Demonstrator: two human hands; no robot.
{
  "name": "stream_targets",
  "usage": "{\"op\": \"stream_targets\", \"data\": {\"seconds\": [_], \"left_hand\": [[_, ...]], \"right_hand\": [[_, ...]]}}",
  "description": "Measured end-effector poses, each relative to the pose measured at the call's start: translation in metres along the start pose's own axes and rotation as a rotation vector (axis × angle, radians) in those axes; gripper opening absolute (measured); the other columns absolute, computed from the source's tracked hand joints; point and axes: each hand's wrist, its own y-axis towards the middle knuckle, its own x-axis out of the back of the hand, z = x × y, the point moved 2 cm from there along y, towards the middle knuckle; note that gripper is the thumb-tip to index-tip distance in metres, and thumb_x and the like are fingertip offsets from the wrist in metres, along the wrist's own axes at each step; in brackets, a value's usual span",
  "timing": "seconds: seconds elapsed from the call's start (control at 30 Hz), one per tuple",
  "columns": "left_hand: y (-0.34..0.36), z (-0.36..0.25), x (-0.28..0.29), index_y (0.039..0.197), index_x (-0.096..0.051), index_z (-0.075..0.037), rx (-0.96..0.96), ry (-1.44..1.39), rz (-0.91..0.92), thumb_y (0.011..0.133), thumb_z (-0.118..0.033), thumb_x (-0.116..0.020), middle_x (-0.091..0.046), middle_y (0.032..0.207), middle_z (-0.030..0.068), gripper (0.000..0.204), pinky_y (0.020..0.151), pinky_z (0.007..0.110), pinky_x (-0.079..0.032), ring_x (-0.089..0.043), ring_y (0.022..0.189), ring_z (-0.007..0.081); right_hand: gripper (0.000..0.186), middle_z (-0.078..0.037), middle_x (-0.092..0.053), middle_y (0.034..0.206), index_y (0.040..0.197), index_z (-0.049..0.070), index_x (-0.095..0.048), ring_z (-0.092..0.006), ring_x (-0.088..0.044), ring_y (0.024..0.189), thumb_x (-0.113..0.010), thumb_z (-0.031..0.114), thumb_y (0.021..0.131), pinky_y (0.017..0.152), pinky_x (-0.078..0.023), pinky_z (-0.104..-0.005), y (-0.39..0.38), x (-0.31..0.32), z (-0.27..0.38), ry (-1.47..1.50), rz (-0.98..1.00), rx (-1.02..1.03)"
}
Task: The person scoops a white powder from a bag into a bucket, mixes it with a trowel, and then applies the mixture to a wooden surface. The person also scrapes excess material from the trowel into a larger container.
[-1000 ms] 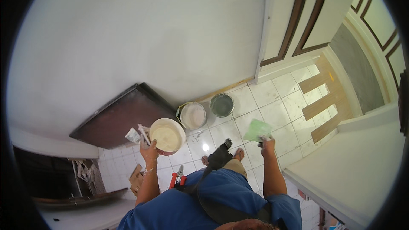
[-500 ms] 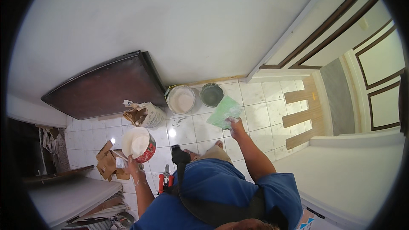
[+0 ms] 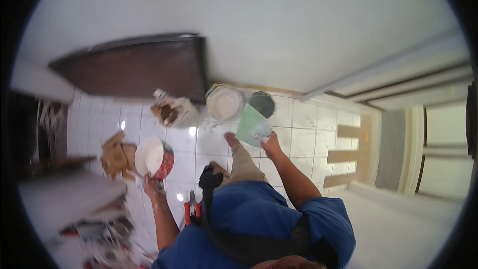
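Observation:
My left hand (image 3: 152, 186) is closed on the near rim of a red-and-white bucket (image 3: 164, 167), which has pale, plaster-like material inside. Whether those fingers grip another tool as well is blurred. On the other side, my right hand (image 3: 270, 144) clasps the near edge of a flat green board (image 3: 251, 124) with whitish smears by the fingers. The board hangs above the floor and overlaps part of a dark bucket (image 3: 269, 102) from this view. Beside that stands a larger bucket (image 3: 209, 105) with pale contents.
A dark brown panel (image 3: 139, 67) leans on the wall, with a crumpled sack (image 3: 185, 112) before it. Cardboard (image 3: 115, 157) lies left of my held bucket. Wood planks (image 3: 343, 157) lie at right. A red-handled cutter (image 3: 192, 209) hangs at my waist.
My view has turned and shifted. One foot has stepped forward toward the buckets. The green board now overlaps the dark bucket in view. Both hands keep their holds.

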Motion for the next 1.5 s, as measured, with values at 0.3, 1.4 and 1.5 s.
{"op": "stream_targets", "data": {"seconds": [0.3,1.4,1.5], "left_hand": [[-0.051,-0.003,-0.015,0.104,-0.058,-0.009,-0.032,-0.035,-0.295,0.086,-0.022,-0.063,-0.052,0.072,0.003,0.023,0.045,0.03,-0.043,-0.05,0.052,0.0158],[-0.03,0.078,0.033,0.128,-0.049,0.002,-0.197,-0.236,-0.385,0.082,-0.003,-0.06,-0.064,0.105,0.0091,0.047,0.08,0.029,-0.051,-0.062,0.091,0.0163],[-0.005,0.127,0.047,0.128,-0.049,0.0,-0.058,-0.239,-0.461,0.083,-0.005,-0.06,-0.063,0.108,0.0101,0.047,0.08,0.031,-0.052,-0.063,0.092,0.0187]], "right_hand": [[0.028,-0.022,-0.065,0.092,0.108,-0.003,-0.063,-0.0314,-0.062,0.083,-0.065,0.009,0.083,0.08,-0.048,-0.0429,0.123,-0.033,0.031,-0.319,0.224,0.275],[0.035,-0.028,-0.066,0.099,0.119,-0.006,-0.056,-0.043,-0.064,0.094,-0.061,0.013,0.09,0.083,-0.05,-0.0445,0.117,-0.29,0.011,-0.849,0.965,0.625],[0.03,-0.027,-0.066,0.097,0.115,-0.004,-0.056,-0.0422,-0.065,0.09,-0.061,0.01,0.089,0.08,-0.05,-0.0442,0.124,-0.306,-0.048,-0.847,1.015,0.562]]}}
